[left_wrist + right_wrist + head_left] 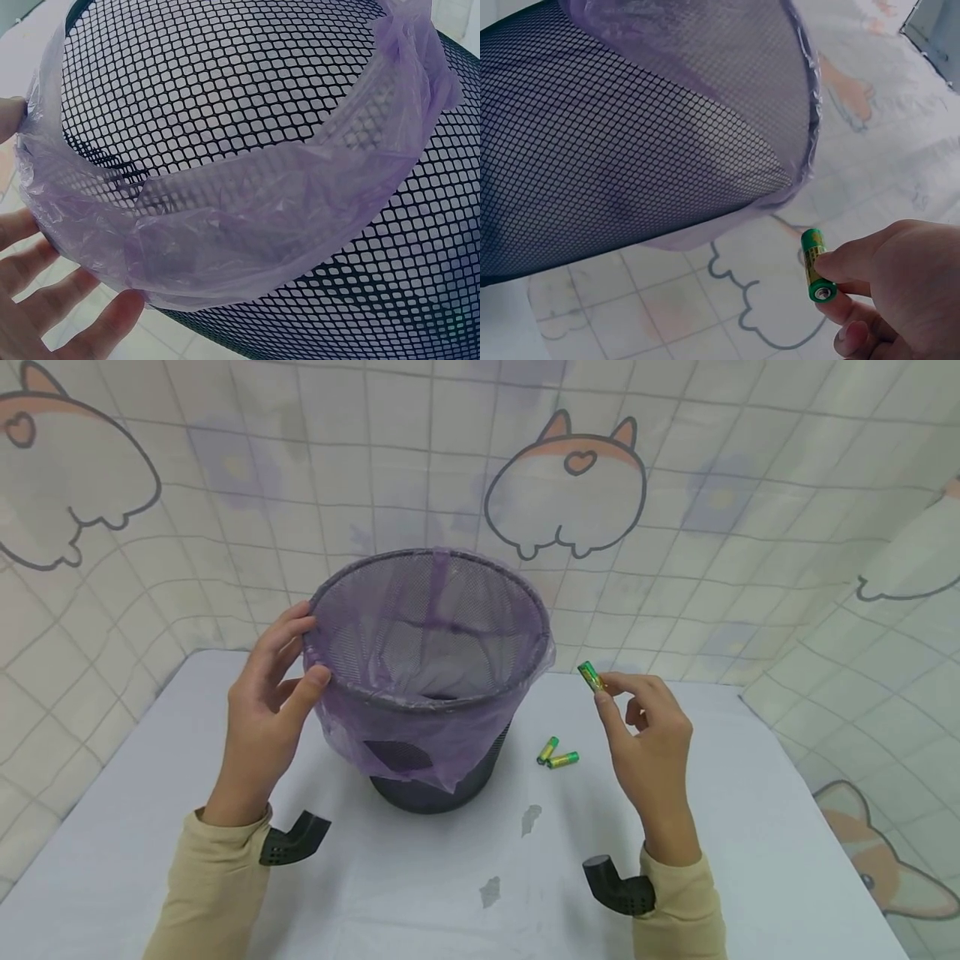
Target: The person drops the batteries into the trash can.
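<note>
A black mesh wastebasket point(431, 797) stands upright on the white table, lined with a thin purple plastic bag point(480, 731) folded down over its rim. My left hand point(262, 718) holds the rim's left side through the bag, thumb toward the near side and fingers spread farther back. Between thumb and fingertips, my right hand point(648, 743) pinches a green and yellow battery point(589, 676) in the air, right of the basket and apart from it. The right wrist view shows one metal end of that battery point(814, 262). Two similar batteries point(548, 750) point(563, 761) lie on the table beside the basket.
The white table point(360, 902) has two small grey patches point(531, 819) point(490, 892) in front of the basket. Behind it hangs a gridded curtain point(420, 468) with cartoon dog prints. A black camera mount point(296, 841) sits on the left wrist, another point(618, 887) on the right.
</note>
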`<state>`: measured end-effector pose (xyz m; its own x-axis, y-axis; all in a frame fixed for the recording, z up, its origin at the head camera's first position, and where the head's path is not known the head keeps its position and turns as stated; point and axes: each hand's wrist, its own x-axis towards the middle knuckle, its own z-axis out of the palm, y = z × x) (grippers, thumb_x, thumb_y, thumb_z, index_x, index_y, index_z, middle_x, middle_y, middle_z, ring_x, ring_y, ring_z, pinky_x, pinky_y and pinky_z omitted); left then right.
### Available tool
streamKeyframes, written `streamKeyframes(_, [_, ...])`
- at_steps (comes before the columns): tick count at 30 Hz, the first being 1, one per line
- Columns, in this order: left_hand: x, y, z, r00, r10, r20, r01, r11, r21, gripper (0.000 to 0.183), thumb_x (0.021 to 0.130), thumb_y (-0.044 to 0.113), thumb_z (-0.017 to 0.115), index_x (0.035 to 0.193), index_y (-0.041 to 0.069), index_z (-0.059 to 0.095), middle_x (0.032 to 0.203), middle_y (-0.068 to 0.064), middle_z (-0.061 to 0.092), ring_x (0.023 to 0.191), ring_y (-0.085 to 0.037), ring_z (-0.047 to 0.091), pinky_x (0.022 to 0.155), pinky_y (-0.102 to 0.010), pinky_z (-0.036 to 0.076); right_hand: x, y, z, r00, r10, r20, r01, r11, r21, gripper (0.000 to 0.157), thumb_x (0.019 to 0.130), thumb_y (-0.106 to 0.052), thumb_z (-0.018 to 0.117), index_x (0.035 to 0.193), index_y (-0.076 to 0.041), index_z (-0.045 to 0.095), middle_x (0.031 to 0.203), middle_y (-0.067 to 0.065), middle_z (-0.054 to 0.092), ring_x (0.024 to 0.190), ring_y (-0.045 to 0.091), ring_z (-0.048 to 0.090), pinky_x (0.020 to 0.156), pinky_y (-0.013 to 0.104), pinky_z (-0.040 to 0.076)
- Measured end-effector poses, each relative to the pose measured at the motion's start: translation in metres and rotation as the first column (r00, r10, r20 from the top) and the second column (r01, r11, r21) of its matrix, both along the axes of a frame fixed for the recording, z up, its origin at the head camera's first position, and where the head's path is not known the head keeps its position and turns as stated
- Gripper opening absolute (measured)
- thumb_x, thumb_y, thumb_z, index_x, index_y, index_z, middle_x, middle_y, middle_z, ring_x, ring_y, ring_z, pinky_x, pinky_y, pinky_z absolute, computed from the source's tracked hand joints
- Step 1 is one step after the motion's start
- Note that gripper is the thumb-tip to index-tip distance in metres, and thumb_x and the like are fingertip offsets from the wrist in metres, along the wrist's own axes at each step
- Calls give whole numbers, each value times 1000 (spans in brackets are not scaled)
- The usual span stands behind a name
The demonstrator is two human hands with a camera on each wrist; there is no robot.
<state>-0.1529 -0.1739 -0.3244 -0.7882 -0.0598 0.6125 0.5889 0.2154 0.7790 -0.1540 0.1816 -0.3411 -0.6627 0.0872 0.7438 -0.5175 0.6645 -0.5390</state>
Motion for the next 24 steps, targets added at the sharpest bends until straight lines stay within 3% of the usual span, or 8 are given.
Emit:
streamKeyframes(9, [3,0,2,999,27,18,-25,998,-63,49,95,4,57,142,11,46,155,-1,37,141,-25,40,88,-17,46,2,-4,2,999,13,-32,-13,1000,-10,20,86,-2,69,106,-4,72,94,11,67,67,10,39,61,20,30])
streamKeyframes(24, [3,-1,2,999,30,24,-28,997,-76,49,95,5,57,143,12,45,155,0,37,142,-25,40,88,-16,45,16,-12,13,996,67,-55,-69,997,-42,21,86,0,68,106,-4,72,95,11,67,67,9,40,59,16,30])
